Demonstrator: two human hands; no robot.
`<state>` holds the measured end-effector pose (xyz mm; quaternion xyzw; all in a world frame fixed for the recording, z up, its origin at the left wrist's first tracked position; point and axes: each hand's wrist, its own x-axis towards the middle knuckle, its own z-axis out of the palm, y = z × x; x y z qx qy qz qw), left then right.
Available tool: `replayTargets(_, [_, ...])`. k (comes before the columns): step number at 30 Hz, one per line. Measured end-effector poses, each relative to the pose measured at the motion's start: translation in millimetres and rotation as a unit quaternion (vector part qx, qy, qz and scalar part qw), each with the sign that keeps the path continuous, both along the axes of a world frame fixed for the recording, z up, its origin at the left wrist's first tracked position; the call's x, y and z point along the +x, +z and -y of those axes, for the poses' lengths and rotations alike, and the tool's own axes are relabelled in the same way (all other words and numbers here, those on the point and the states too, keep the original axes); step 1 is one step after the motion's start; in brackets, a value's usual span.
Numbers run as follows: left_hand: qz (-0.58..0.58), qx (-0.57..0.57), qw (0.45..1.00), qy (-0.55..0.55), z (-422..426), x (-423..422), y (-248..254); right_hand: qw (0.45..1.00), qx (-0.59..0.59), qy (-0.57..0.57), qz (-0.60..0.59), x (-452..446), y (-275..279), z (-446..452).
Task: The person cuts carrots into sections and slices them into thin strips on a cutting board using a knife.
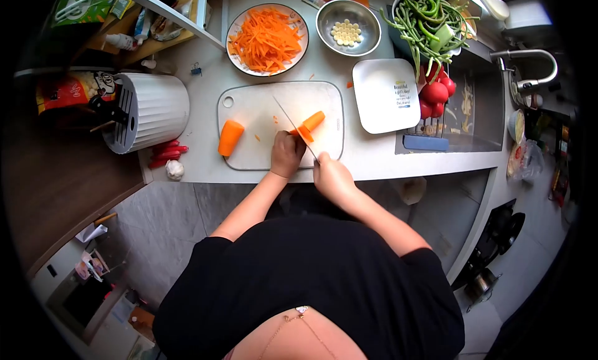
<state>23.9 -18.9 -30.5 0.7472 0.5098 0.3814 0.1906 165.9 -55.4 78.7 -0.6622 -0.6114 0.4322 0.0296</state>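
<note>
My right hand (334, 178) is closed around the handle of a kitchen knife (290, 119), whose blade slants up and to the left across the white cutting board (249, 111). Curled fingers of my left hand (287, 156) press on a piece of carrot (305, 134) beside the blade; part of that piece is hidden by the fingers and knife. Just right of the blade lies another cut carrot piece (313, 121). A thick carrot chunk (231, 137) rests at the board's left side. A few small orange scraps are scattered on the board.
Behind the board stand a plate (235, 60) of shredded carrot and a metal bowl (327, 12) with pale round slices. To the right are a white square tray (383, 98), long green beans (430, 17), tomatoes (434, 93) and the sink (486, 123). Garlic (175, 169) and a white ribbed container (156, 111) stand left.
</note>
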Motion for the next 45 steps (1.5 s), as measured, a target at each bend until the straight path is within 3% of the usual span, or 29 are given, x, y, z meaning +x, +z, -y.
replayTargets(14, [-0.025,0.010,1.000,0.005,3.5,-0.6,4.9,1.000,-0.013,-0.012,0.010,4.2,-8.5,8.1])
replayTargets(18, [-0.031,0.026,0.999,0.014,4.1,-1.7,1.3,0.999,0.036,-0.034,-0.007,-8.0,-29.1,-16.4])
replayTargets(25, [0.057,-0.040,0.998,0.003,9.2,-13.7,25.1,0.996,0.075,-0.048,-0.014,8.8,-3.7,-15.8])
replayTargets(32, [-0.063,-0.079,0.993,-0.055,11.7,-24.9,16.5,0.992,0.072,-0.085,-0.059,33.6,21.0,-4.1])
replayTargets(35, [-0.161,-0.090,0.983,0.001,1.0,-32.4,56.5,0.991,0.059,-0.105,-0.060,37.7,30.5,-3.2])
replayTargets(38, [-0.333,-0.118,0.935,-0.018,-12.1,-46.8,71.1,0.990,0.065,-0.113,-0.054,38.9,34.9,-1.5])
replayTargets(42, [-0.265,0.025,0.960,-0.084,-11.3,-29.4,71.2,0.986,0.080,-0.133,-0.061,48.7,33.5,-1.5])
replayTargets(43, [-0.218,0.040,0.966,-0.136,-13.1,-24.8,70.6,0.983,0.094,-0.140,-0.066,51.8,30.0,2.1])
replayTargets(45, [-0.251,0.003,0.953,-0.166,-10.9,-12.9,71.4,0.980,0.109,-0.148,-0.073,56.5,25.4,7.4])
